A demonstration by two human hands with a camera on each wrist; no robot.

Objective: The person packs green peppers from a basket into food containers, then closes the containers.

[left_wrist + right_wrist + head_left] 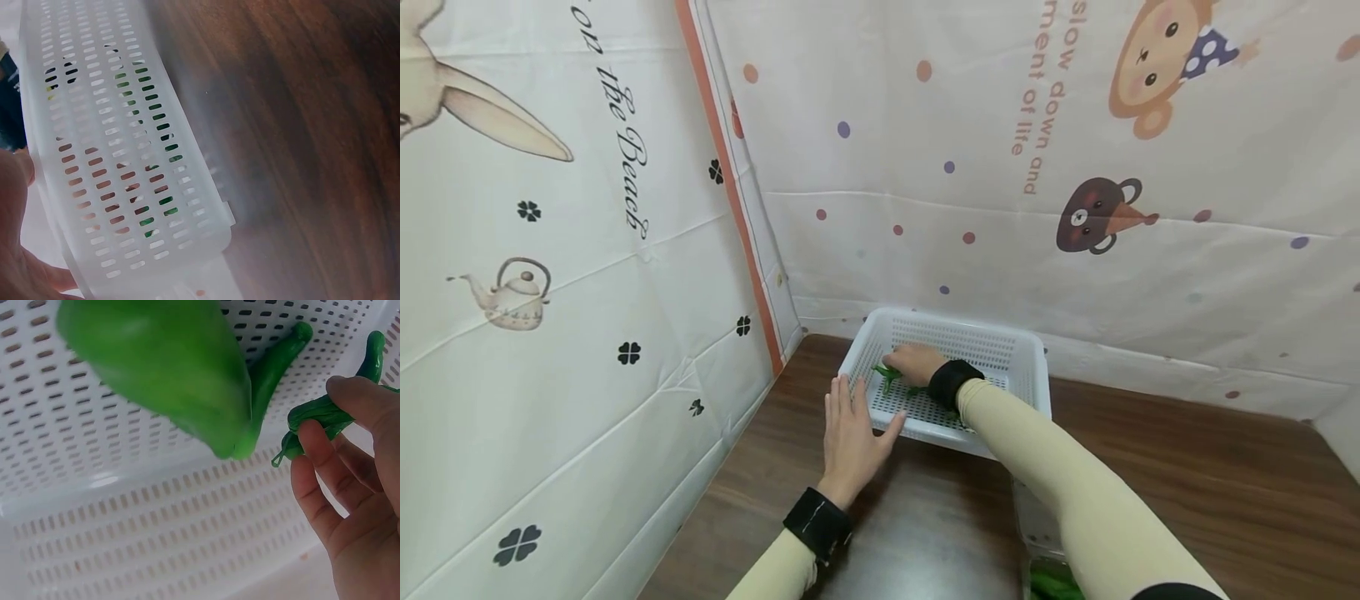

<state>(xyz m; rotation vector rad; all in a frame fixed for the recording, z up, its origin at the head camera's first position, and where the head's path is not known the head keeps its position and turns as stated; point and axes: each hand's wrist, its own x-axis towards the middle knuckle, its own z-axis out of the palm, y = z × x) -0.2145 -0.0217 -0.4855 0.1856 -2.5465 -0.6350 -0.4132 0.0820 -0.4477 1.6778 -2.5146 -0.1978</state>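
A white perforated plastic basket [955, 319] stands on the table near the back corner. My left hand [853, 442] rests at its near left rim with fingers fairly straight and thumb spread. Seen from the left wrist, the basket's slotted side [81, 119] fills much of the view, with part of that hand [19, 231] at the rim. Inside the basket, my right hand [916, 363] pinches small green chili peppers [322, 412] between thumb and fingers; a thin loop hangs off one end. A large green pepper [162, 362] and a slender green pepper [278, 369] lie beside that hand.
A clear container [1037, 525] with green contents [1054, 583] stands at the near edge, partly under the right forearm. Printed white sheets [880, 267] rise behind and left of the brown wooden table [1187, 450].
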